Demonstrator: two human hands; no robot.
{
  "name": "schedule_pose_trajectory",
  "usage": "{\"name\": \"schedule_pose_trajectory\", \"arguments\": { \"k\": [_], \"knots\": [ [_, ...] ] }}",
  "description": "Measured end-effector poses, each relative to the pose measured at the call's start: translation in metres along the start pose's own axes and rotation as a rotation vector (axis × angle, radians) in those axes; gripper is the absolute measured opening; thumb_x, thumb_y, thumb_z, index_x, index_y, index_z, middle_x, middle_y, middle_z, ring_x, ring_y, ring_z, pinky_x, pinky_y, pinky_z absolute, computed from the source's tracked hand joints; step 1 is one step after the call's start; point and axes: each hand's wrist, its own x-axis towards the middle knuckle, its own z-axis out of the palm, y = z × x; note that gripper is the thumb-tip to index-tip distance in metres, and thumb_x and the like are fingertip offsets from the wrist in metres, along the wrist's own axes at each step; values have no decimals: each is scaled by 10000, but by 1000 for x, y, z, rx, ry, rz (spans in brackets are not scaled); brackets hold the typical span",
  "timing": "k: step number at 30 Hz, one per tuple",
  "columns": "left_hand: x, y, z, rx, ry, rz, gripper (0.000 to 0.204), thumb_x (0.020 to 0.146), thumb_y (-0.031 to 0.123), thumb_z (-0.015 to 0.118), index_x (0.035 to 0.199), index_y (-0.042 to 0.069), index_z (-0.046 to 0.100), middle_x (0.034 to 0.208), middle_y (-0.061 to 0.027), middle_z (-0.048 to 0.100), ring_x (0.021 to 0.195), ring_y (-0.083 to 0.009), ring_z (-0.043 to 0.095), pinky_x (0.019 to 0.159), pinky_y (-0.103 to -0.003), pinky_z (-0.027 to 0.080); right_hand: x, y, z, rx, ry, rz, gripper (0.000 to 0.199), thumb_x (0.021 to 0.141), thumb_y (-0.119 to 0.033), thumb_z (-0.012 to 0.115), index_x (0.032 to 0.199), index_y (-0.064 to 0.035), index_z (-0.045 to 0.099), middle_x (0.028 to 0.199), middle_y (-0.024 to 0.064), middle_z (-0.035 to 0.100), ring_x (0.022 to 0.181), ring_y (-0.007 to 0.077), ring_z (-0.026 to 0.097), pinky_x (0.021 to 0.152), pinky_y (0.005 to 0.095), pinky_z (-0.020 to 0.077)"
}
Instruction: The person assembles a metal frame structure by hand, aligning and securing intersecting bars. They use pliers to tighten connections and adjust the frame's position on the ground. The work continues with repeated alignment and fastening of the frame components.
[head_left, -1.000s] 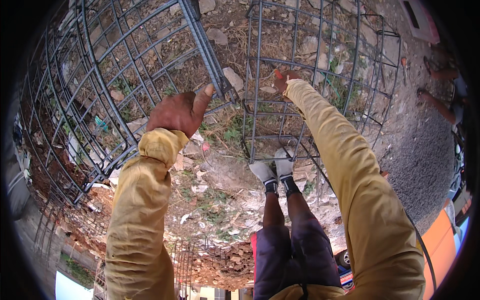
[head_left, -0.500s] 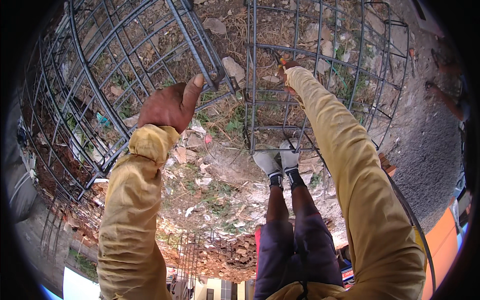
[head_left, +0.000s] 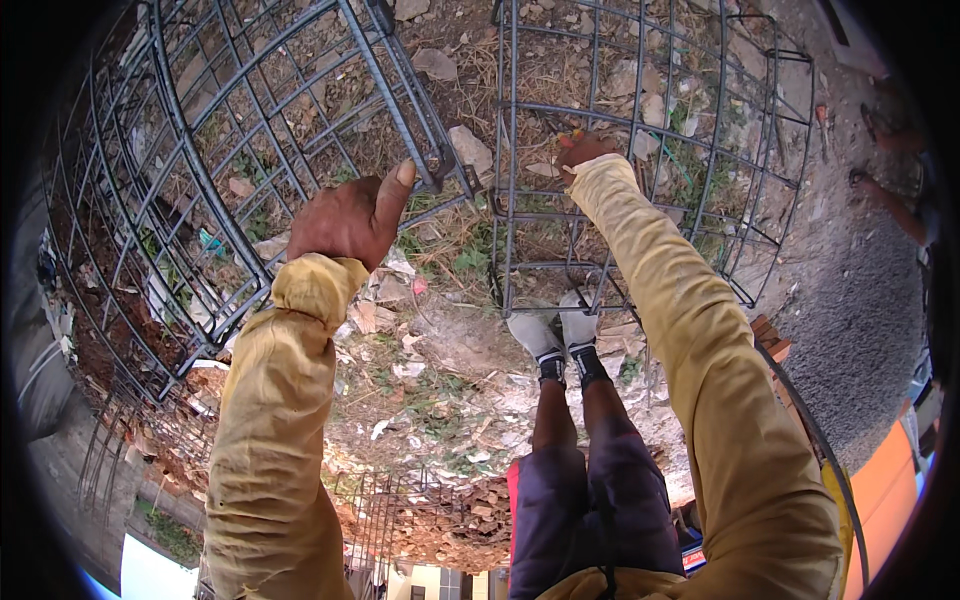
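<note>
My left hand (head_left: 345,218) is closed over a bar at the near end of the left rebar cage (head_left: 268,125). Its thumb points up toward the cage's corner, and its other fingers curl under, largely hidden. Over the right rebar cage (head_left: 510,150), my right hand (head_left: 588,152) is closed around a tool with orange-red handles (head_left: 572,137), which looks like pliers. Only a bit of the handle shows; the jaws are hidden. Both cages are dark steel bars tied into long open grids, with a gap between them.
Rubble, dry grass and weeds cover the ground (head_left: 440,350). My feet in pale shoes (head_left: 540,330) stand at the right cage's near end. Bricks (head_left: 772,340) and a grey gravel heap (head_left: 850,330) lie to the right. Another person's arm (head_left: 893,205) shows at the far right.
My right hand has drawn slightly nearer and turned, so the pliers' handles and tip are now mostly covered. My left hand keeps its place on the cage; the view has shifted a little.
</note>
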Motion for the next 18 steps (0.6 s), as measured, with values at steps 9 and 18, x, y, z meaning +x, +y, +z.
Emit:
{"name": "schedule_pose_trajectory", "arguments": {
  "k": [9,18],
  "knots": [
    [0,3,0,7,2,0,720,991,597,255,773,28,638,735,-254,627,753,-472,610,723,-535,456,10,39,4,1533,-953,404,543,824,-678,632,1005,-165,622,740,41,570,540,166,488,537,340,479],
    [5,8,-1,1,5,38,695,998,571,272,762,26,633,726,-254,623,750,-471,607,709,-533,453,63,28,31,932,-628,649,430,885,-515,632,838,-88,607,639,105,610,538,281,618,471,454,516]
  ]
}}
